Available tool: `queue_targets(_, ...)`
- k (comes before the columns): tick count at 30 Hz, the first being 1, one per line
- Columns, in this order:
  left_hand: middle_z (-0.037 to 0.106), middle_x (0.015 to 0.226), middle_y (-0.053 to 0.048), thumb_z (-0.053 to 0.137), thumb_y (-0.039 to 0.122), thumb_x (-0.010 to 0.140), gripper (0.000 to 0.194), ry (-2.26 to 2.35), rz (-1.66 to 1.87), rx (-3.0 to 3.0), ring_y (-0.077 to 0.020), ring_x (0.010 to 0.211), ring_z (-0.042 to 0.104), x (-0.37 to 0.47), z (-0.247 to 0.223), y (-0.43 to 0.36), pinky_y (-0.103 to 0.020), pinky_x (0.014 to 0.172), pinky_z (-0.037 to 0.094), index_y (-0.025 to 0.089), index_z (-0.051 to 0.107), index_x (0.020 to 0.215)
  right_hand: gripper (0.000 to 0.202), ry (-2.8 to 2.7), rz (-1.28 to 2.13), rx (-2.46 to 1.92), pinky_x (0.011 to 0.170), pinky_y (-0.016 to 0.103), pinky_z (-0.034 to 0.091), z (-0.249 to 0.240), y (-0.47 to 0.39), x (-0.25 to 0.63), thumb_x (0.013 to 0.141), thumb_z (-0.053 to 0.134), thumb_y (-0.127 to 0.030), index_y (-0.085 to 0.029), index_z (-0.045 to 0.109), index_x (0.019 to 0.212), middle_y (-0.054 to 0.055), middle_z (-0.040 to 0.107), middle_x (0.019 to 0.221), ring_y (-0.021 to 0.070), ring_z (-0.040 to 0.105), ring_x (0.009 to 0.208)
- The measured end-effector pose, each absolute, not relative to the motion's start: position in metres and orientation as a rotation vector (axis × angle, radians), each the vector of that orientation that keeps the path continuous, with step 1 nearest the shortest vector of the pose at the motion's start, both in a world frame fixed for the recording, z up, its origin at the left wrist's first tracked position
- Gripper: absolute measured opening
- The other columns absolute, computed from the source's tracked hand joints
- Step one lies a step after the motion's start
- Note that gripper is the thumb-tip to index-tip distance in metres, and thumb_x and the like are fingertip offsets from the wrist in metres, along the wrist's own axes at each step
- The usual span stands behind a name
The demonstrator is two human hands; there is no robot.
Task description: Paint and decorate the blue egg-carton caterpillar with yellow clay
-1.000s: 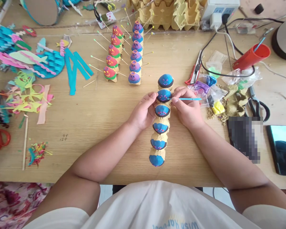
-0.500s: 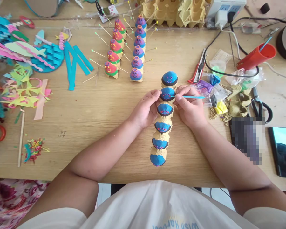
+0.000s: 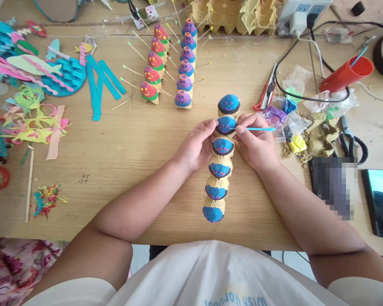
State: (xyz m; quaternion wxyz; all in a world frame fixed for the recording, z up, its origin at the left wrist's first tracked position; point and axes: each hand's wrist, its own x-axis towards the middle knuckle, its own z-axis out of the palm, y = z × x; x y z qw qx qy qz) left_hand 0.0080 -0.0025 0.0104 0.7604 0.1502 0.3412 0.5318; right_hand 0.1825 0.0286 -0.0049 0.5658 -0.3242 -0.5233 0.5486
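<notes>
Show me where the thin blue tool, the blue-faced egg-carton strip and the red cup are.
Thin blue tool [image 3: 261, 129]: head view, on its shaft, right of the pinching fingers.
Blue-faced egg-carton strip [image 3: 222, 145]: head view, on the third bump from the top.
Red cup [image 3: 340, 79]: head view, on its outer wall.

We see a wooden table [image 3: 140, 140], with a red-and-green egg-carton row [image 3: 152, 75] and a purple-and-blue row [image 3: 185, 68] standing at the far middle. On the left we have blue paper strips [image 3: 96, 100], paper scraps [image 3: 34, 135] and a wooden stick [image 3: 30, 185]; on the right, a utility knife [image 3: 268, 91], black-handled scissors [image 3: 348, 135] and, nearer, a phone [image 3: 381, 204].
</notes>
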Motion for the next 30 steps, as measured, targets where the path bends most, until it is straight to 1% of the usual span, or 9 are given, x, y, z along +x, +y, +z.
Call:
queue_targets(3,0.085,0.091,0.001,0.078,0.038,0.102,0.014,0.708,1.149,0.219,-0.0174,0.081,0.082,0.0092,0.0145,-0.0029,-0.025,0.069,0.063,0.024,0.075,0.102,0.044,-1.168,1.333,-0.767,0.067,0.028,0.049,-0.0012,0.0275,0.1811,0.075,0.102,-0.051,-0.025,0.067,0.077,-0.002,0.059,0.083,0.0124,0.055,0.075)
queue_targets(7,0.085,0.090,0.002,0.076,0.041,0.104,0.017,0.702,1.140,0.149,-0.0166,0.077,0.081,0.0103,0.0169,-0.0027,-0.024,0.068,0.062,0.024,0.076,0.107,0.045,-1.141,1.348,-0.764,0.065,0.028,0.048,0.0017,0.0266,0.1802,0.072,0.103,-0.052,-0.025,0.067,0.075,-0.003,0.059,0.080,0.0124,0.054,0.072)
queue_targets(11,0.084,0.089,0.002,0.075,0.040,0.105,0.017,0.720,1.141,0.162,-0.0150,0.075,0.080,0.0111,0.0187,-0.0026,-0.023,0.067,0.061,0.023,0.075,0.105,0.044,-1.140,1.346,-0.763,0.065,0.028,0.049,0.0011,0.0264,0.1801,0.072,0.104,-0.052,-0.025,0.068,0.076,-0.002,0.060,0.083,0.0127,0.055,0.075)
queue_targets(15,0.083,0.086,0.002,0.074,0.034,0.105,0.014,0.724,1.155,0.193,-0.0147,0.074,0.079,0.0117,0.0207,-0.0029,-0.022,0.064,0.059,0.022,0.074,0.098,0.042,-1.153,1.341,-0.771,0.067,0.028,0.050,-0.0014,0.0265,0.1807,0.074,0.103,-0.051,-0.026,0.069,0.078,-0.002,0.060,0.084,0.0125,0.055,0.076)
queue_targets(21,0.084,0.087,0.001,0.072,0.040,0.106,0.017,0.686,1.148,0.151,-0.0156,0.074,0.080,0.0114,0.0198,-0.0026,-0.023,0.063,0.060,0.023,0.075,0.106,0.042,-1.169,1.339,-0.774,0.068,0.028,0.051,-0.0021,0.0262,0.1818,0.075,0.101,-0.052,-0.026,0.069,0.079,-0.002,0.060,0.086,0.0128,0.056,0.077)
queue_targets(23,0.083,0.086,0.002,0.072,0.036,0.106,0.013,0.670,1.155,0.158,-0.0142,0.071,0.079,0.0115,0.0196,-0.0025,-0.022,0.062,0.060,0.023,0.074,0.104,0.043,-1.164,1.338,-0.774,0.067,0.028,0.050,-0.0014,0.0258,0.1819,0.075,0.102,-0.053,-0.026,0.069,0.079,-0.002,0.060,0.086,0.0127,0.056,0.077)
queue_targets(26,0.083,0.084,0.003,0.073,0.026,0.105,0.010,0.667,1.164,0.191,-0.0118,0.069,0.077,0.0117,0.0199,-0.0027,-0.020,0.062,0.059,0.022,0.072,0.096,0.043,-1.160,1.337,-0.786,0.067,0.028,0.050,-0.0005,0.0254,0.1816,0.074,0.102,-0.052,-0.026,0.069,0.079,-0.002,0.061,0.086,0.0123,0.056,0.077)
queue_targets(28,0.083,0.085,0.003,0.074,0.025,0.104,0.010,0.672,1.158,0.201,-0.0117,0.068,0.077,0.0115,0.0198,-0.0029,-0.020,0.062,0.059,0.022,0.072,0.095,0.043,-1.156,1.340,-0.783,0.067,0.027,0.050,-0.0005,0.0255,0.1815,0.074,0.102,-0.052,-0.026,0.069,0.078,-0.002,0.061,0.086,0.0118,0.056,0.077)
queue_targets(30,0.083,0.086,0.002,0.074,0.027,0.104,0.008,0.676,1.147,0.199,-0.0127,0.069,0.077,0.0109,0.0190,-0.0030,-0.021,0.062,0.059,0.022,0.074,0.097,0.042,-1.147,1.343,-0.772,0.067,0.027,0.050,-0.0009,0.0259,0.1815,0.074,0.102,-0.052,-0.025,0.069,0.078,-0.002,0.061,0.086,0.0115,0.056,0.076)
